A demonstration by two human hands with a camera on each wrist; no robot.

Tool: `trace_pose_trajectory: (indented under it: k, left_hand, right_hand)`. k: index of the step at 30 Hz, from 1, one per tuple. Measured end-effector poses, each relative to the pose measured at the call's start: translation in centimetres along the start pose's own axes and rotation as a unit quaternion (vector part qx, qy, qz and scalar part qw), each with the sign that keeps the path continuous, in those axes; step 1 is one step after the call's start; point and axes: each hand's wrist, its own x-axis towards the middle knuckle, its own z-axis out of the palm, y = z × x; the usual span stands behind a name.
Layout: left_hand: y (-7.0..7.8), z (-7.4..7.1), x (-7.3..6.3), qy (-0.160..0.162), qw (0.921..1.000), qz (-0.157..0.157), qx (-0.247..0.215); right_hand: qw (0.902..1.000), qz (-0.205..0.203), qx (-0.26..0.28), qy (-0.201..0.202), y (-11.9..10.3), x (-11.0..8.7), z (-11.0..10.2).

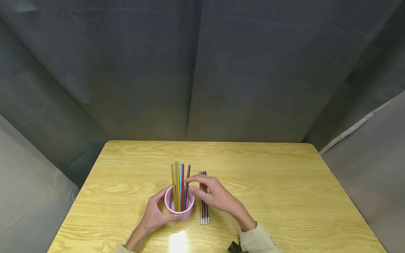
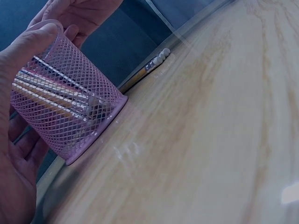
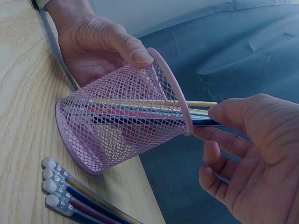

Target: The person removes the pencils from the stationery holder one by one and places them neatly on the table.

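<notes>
A pink mesh pencil cup (image 1: pixel 187 215) stands on the table, and my left hand (image 1: pixel 154 215) holds it from the left, thumb by the rim. Inside lean yellow pencils (image 1: pixel 177 175), a light blue pencil (image 1: pixel 180 172), a red pencil (image 1: pixel 182 172) and a black pencil (image 1: pixel 188 170). At the cup's right side my right hand (image 1: pixel 218 195) pinches the black pencil between thumb and index finger; its other fingers are bent. The left wrist view shows the pencils' lower ends through the mesh (image 2: pixel 84 70).
Just right of the cup, several dark and yellow pencils (image 3: pixel 88 196) lie side by side on the table, their white erasers toward me. The right forearm passes over that side. A small black object (image 1: pixel 234 247) is by the right sleeve. Grey cloth (image 1: pixel 142 70) hangs behind the wooden table (image 1: pixel 284 196).
</notes>
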Motion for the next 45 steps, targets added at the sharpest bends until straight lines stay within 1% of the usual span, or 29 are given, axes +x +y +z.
trace_pose_trajectory:
  k: [3,7,16,22,30,37,42,45]
  left_hand:
    - [0.0,0.0,-0.1,-0.001,1.0,-0.001,-0.001]
    - [0.0,-0.1,-0.1,0.002,0.9999,-0.013,-0.007]
    - [-0.1,-0.1,0.0,0.001,0.9999,0.004,-0.012]
    - [0.0,0.0,0.0,-0.001,0.9999,-0.005,-0.016]
    - [-0.1,0.0,0.0,-0.001,0.9999,-0.006,-0.014]
    - [0.1,-0.1,0.0,-0.003,0.9998,-0.012,-0.015]
    - [0.0,-0.1,-0.1,0.003,0.9998,-0.011,-0.014]
    - [0.0,-0.1,-0.1,0.004,0.9999,-0.005,-0.014]
  right_hand:
    - [1.0,0.002,-0.005,0.002,-0.2,-0.1,0.0]
    - [0.9999,0.007,-0.008,0.004,-0.4,-0.1,-0.1]
    - [0.9999,0.006,-0.006,0.008,-0.8,-0.2,-0.3]
    - [0.9999,0.01,-0.004,0.013,-0.9,-0.2,-0.4]
    - [0.9997,0.01,-0.008,0.022,-1.0,-0.2,-0.5]
    - [0.9993,0.008,-0.011,0.036,-1.0,-0.1,-0.6]
    - [0.999,0.013,-0.015,0.041,-1.0,-0.1,-0.7]
    - [0.9987,0.017,-0.017,0.045,-1.0,-0.1,-0.7]
